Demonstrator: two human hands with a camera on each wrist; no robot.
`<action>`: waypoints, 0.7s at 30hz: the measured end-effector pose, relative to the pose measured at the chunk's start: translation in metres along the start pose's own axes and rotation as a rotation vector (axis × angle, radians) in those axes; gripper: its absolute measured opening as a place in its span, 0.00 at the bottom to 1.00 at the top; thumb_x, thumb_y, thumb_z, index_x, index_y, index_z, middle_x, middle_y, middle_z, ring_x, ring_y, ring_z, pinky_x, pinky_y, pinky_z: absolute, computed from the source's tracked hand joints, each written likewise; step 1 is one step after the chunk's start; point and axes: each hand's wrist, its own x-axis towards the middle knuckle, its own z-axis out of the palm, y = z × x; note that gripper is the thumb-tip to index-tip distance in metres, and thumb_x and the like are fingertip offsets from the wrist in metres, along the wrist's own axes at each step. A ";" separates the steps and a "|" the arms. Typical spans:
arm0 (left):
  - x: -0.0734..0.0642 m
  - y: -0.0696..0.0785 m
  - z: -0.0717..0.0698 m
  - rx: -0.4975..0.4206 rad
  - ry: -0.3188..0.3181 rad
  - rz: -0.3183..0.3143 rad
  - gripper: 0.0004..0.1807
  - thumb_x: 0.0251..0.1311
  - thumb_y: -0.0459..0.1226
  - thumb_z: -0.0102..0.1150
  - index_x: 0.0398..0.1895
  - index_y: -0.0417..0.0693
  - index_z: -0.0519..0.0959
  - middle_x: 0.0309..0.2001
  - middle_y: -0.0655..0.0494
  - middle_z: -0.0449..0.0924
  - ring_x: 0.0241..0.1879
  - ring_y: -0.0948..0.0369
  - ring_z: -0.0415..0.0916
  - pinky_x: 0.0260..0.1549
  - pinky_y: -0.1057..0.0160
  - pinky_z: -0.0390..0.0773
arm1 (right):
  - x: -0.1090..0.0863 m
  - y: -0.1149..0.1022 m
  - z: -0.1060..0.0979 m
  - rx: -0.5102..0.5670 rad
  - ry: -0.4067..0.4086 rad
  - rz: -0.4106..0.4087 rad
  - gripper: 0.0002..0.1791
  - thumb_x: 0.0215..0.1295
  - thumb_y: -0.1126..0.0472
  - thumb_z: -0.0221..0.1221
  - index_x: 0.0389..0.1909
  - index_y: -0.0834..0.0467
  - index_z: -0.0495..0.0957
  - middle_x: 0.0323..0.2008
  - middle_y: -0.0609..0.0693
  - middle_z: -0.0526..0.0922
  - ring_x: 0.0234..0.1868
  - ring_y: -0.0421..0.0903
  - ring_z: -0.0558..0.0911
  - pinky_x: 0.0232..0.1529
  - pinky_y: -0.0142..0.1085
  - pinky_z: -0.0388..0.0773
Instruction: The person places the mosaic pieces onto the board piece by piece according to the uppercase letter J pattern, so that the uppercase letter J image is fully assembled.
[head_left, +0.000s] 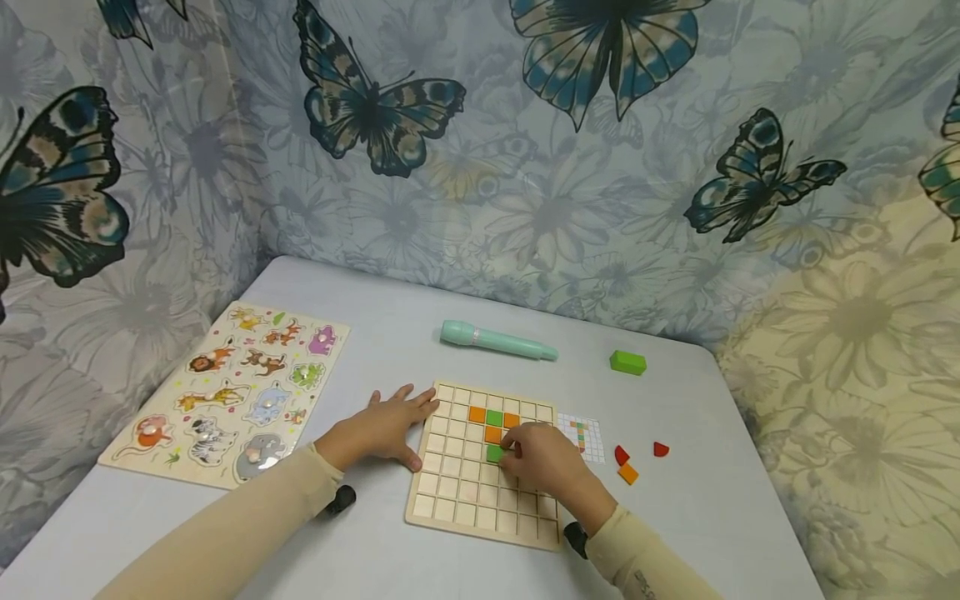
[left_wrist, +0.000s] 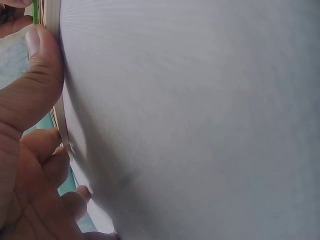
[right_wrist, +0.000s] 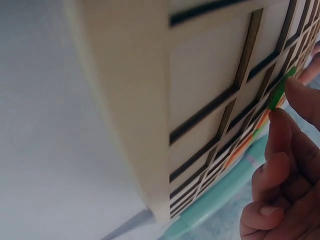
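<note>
While the left hand point(head_left: 384, 427) lies spread against the left edge of the gridded board point(head_left: 482, 534), the right hand point(head_left: 542, 454) pinches a green tile point(head_left: 493, 453) at its middle, seemingly mid-placement, so the next move probably calls for seating it squarely and letting go.

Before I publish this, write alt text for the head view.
A person's right hand pinches a green tile at a wooden grid board while the left hand touches the board's left edge. Orange tiles sit in the grid; an animal puzzle lies to the left.
</note>
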 end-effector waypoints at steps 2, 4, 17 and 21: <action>0.000 0.000 0.000 -0.001 0.000 -0.001 0.60 0.37 0.56 0.75 0.77 0.53 0.58 0.77 0.60 0.46 0.75 0.47 0.37 0.61 0.27 0.42 | 0.001 -0.001 0.002 -0.002 -0.007 -0.005 0.07 0.59 0.56 0.67 0.37 0.54 0.86 0.20 0.38 0.71 0.22 0.38 0.69 0.22 0.32 0.68; 0.000 0.000 0.000 -0.002 0.000 0.000 0.60 0.37 0.56 0.75 0.77 0.54 0.57 0.77 0.60 0.46 0.75 0.47 0.37 0.62 0.27 0.42 | 0.002 -0.002 0.003 -0.007 -0.011 -0.007 0.08 0.59 0.56 0.67 0.37 0.54 0.86 0.20 0.38 0.71 0.22 0.38 0.69 0.22 0.32 0.68; -0.001 0.002 0.000 -0.020 0.000 0.002 0.60 0.36 0.55 0.76 0.76 0.52 0.58 0.77 0.58 0.47 0.75 0.46 0.37 0.61 0.27 0.41 | -0.041 0.046 -0.030 -0.005 0.083 0.448 0.14 0.58 0.53 0.66 0.37 0.60 0.82 0.23 0.47 0.78 0.22 0.45 0.73 0.20 0.37 0.69; -0.001 0.002 0.000 -0.024 -0.005 -0.009 0.60 0.36 0.55 0.76 0.76 0.52 0.58 0.77 0.59 0.47 0.75 0.46 0.37 0.61 0.27 0.41 | -0.065 0.081 -0.049 -0.039 -0.051 0.637 0.23 0.56 0.54 0.65 0.41 0.71 0.77 0.29 0.55 0.79 0.28 0.50 0.75 0.27 0.44 0.74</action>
